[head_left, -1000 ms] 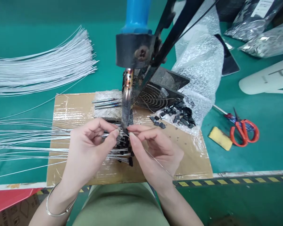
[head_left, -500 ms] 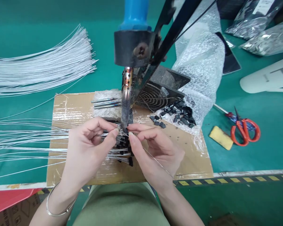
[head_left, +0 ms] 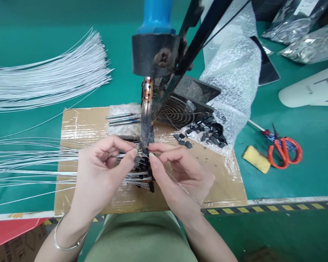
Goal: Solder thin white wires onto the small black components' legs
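Observation:
A soldering iron [head_left: 147, 98] with a blue handle hangs tip-down in a black clamp. Just left of its tip, my left hand [head_left: 104, 171] is closed in a pinch on a thin wire, its end mostly hidden by the fingertips. My right hand [head_left: 180, 173], on the other side of the tip, pinches a thin strand of solder wire [head_left: 184, 189] that trails back over the palm towards the wrist. Between the hands, a small black piece [head_left: 145, 151] sits at the tip; which fingers touch it I cannot tell. Below lie several wires with black ends [head_left: 151, 187].
Cardboard [head_left: 218, 185] covers the bench front. A fan with a round grille [head_left: 177, 111] stands behind the iron, beside loose black pieces [head_left: 213, 134] on bubble wrap [head_left: 232, 69]. Scissors [head_left: 284, 151] and a yellow sponge [head_left: 256, 159] lie right; a white wire bundle [head_left: 57, 78] lies left.

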`<state>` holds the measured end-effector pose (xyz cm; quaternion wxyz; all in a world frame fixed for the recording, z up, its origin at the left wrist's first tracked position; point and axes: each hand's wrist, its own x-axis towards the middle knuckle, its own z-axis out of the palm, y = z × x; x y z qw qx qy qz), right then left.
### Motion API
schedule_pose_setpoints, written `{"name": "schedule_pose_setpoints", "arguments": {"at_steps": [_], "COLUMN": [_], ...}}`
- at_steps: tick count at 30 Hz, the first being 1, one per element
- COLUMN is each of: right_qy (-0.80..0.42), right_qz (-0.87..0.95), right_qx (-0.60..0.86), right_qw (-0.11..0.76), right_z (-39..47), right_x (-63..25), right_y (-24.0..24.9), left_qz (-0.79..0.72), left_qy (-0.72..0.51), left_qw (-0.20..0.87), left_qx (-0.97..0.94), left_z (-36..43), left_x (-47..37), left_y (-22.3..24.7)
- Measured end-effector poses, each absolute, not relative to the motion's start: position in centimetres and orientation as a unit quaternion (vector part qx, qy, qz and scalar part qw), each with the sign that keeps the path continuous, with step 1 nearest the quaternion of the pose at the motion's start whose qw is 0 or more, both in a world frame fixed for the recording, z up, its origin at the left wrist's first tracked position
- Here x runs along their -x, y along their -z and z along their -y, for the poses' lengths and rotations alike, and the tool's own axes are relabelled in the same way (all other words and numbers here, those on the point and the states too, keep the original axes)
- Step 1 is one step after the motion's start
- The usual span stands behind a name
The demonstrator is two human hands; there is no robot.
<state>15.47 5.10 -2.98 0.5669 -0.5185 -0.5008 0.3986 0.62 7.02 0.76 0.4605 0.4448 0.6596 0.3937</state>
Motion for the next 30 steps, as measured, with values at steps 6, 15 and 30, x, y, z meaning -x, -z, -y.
{"name": "schedule_pose_setpoints", "arguments": {"at_steps": [6,15,30], "right_qy": [-0.401,-0.413,-0.405], "right_qz": [0.494,0.487,0.422], "right_qx": [0.519,0.516,0.544], "right_qw": [0.571,0.571,0.602], "right_z": [-5.1,-4.9,-5.0], "right_x": [-15.4,-15.6,-16.8], "right_y": [2.9,3.4,3.3], "left_qz": [-0.652,-0.636,-0.631], "left_qy": [-0.396,-0.39,-0.36], "left_qw": [0.465,0.479,0.492], "left_qx": [-0.45,-0.462,-0.479], "left_z": [-7.0,-7.0,-6.4], "left_x": [-0.5,-0.4,0.3], "left_y": [-0.8,-0.4,0.2]}}
